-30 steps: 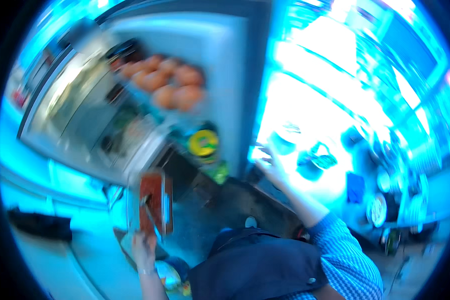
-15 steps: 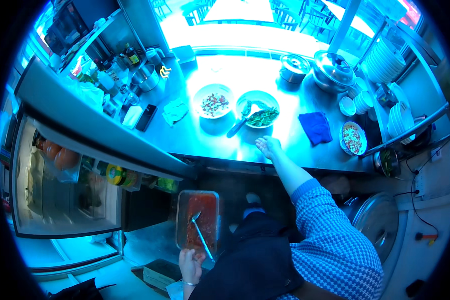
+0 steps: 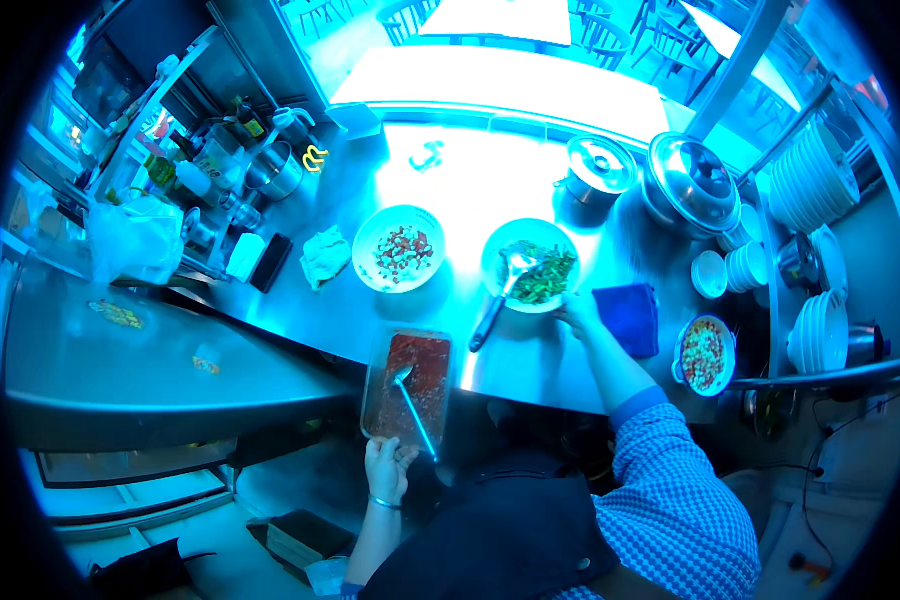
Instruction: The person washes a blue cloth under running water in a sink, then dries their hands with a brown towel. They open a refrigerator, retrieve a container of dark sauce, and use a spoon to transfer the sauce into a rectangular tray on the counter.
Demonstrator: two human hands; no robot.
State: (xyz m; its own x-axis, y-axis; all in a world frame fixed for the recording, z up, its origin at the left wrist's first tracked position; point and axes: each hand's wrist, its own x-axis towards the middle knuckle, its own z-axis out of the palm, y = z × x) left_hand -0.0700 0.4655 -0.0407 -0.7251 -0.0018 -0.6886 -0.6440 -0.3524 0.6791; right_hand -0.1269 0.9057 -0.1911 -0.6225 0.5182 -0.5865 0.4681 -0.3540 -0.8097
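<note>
My left hand [image 3: 390, 468] grips the near edge of a clear rectangular container [image 3: 369, 400] of chunky red sauce [image 3: 416, 365], held by the counter's front edge. A long-handled metal spoon [image 3: 419, 415] rests in the sauce, its handle reaching past the near side. With my right hand [image 3: 576, 314] I grip the near right rim of a white bowl [image 3: 495, 238] of cut green vegetables [image 3: 544, 276]. Inside that bowl lies a serving spoon [image 3: 490, 318] whose dark handle sticks out over the near left rim. Another white bowl [image 3: 374, 231], holding chopped red and white pieces [image 3: 406, 254], stands to the left.
A folded blue cloth [image 3: 627, 320] and a bowl of diced food [image 3: 704, 355] lie right of my hand. Lidded pots [image 3: 602, 165] and stacked white dishes [image 3: 746, 266] stand farther right. Left are a crumpled cloth [image 3: 325, 257] and a large stickered panel [image 3: 170, 350].
My left hand has brought the sauce container forward to the counter edge. My right hand, formerly outstretched, has reached the greens bowl's rim. The fridge interior is now hidden behind its panel.
</note>
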